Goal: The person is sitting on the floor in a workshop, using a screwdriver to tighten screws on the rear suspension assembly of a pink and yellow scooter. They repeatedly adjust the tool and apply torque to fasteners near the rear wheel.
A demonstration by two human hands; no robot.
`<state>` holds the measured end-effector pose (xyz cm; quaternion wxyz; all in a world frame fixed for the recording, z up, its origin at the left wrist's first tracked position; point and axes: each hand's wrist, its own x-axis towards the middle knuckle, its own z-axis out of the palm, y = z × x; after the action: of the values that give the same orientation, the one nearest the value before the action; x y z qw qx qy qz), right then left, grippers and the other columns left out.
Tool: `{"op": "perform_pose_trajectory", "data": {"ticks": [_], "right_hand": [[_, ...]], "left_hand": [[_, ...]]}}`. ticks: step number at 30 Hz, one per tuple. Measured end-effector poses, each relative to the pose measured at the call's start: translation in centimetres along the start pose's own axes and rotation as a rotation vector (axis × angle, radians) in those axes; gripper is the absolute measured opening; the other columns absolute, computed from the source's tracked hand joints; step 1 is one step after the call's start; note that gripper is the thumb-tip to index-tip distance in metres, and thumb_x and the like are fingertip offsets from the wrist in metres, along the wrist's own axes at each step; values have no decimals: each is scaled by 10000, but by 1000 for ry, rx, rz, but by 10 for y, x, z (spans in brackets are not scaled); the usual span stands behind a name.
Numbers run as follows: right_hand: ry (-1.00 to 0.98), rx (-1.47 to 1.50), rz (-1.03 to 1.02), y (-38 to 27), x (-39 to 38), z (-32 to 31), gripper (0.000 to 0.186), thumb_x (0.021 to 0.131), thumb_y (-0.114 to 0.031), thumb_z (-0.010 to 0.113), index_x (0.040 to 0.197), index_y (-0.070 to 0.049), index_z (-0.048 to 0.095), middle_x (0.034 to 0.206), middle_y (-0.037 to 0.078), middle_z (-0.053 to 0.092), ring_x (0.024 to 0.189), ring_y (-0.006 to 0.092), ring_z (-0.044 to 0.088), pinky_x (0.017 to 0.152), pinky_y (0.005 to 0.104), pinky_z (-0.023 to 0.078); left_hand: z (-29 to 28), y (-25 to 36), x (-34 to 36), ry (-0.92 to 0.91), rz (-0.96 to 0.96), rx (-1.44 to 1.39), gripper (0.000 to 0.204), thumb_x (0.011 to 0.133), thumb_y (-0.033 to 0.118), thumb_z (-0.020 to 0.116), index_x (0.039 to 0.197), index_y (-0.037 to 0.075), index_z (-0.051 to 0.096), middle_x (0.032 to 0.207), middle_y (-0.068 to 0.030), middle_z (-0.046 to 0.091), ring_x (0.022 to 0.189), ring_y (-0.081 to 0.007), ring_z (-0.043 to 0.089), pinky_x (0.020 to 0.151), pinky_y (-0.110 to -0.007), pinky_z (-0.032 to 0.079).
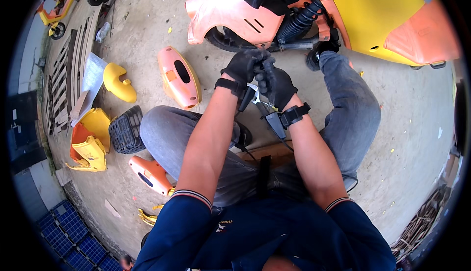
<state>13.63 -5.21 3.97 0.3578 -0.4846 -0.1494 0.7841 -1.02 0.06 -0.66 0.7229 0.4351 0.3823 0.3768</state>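
Note:
In black work gloves, my left hand (pixel 244 66) and my right hand (pixel 276 82) meet in front of me, just short of the pink and yellow scooter (pixel 235 13). Both have their fingers closed together at the tips. Whatever lies between them is too small and dark to make out. Below the hands, between my knees, lies a dark grey tool-like piece (pixel 274 122), partly hidden by my right wrist. The scooter's black coil shock absorber (pixel 301 21) is beyond my right hand.
A pink body panel (pixel 177 77) lies left of my hands. Further left are a curved yellow part (pixel 119 83), a black basket (pixel 126 131), broken-looking yellow panels (pixel 91 146) and wooden pallets (pixel 68 74). Another pink panel (pixel 149 175) is beside my left knee.

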Motion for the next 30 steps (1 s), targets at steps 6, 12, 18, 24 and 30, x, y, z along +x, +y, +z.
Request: {"op": "perform_pose_trajectory", "data": {"ticks": [6, 12, 18, 24, 30], "right_hand": [[215, -517, -184, -4, -5, 8, 265, 903, -327, 577, 890, -64, 602, 633, -1, 547, 483, 73, 446, 444, 229, 382], [-38, 23, -50, 4, 2, 0, 272, 907, -338, 569, 901, -68, 594, 638, -4, 548, 497, 74, 452, 451, 224, 384], [149, -398, -149, 0, -2, 7, 279, 897, -332, 563, 882, -55, 597, 629, 5, 548, 516, 82, 475, 474, 227, 390], [179, -422, -165, -7, -9, 11, 275, 888, -322, 565, 856, -50, 590, 623, 15, 544, 510, 88, 478, 472, 234, 387], [-3, 1, -80, 4, -1, -1, 258, 923, -328, 540, 873, -80, 589, 633, 0, 535, 493, 78, 454, 452, 225, 372]], "left_hand": [[3, -11, -1, 74, 82, 11, 199, 856, 73, 567, 1037, -9, 588, 989, -117, 645, 932, -194, 625, 795, -281, 507], [8, 14, -6, 28, -121, -240, 281, 799, 28, 599, 1079, -1, 592, 1006, -98, 657, 929, -199, 633, 805, -286, 505], [3, -9, -2, 79, 129, 70, 243, 787, 11, 605, 1028, 28, 633, 1005, -90, 658, 922, -227, 635, 789, -313, 505], [2, -9, 0, 73, 71, -47, 241, 820, 38, 588, 1060, 25, 613, 1005, -97, 654, 932, -230, 628, 785, -314, 506], [2, -2, -4, -64, -68, -234, 316, 825, -17, 545, 1139, 4, 559, 1053, -119, 627, 966, -231, 612, 841, -321, 500]]}}
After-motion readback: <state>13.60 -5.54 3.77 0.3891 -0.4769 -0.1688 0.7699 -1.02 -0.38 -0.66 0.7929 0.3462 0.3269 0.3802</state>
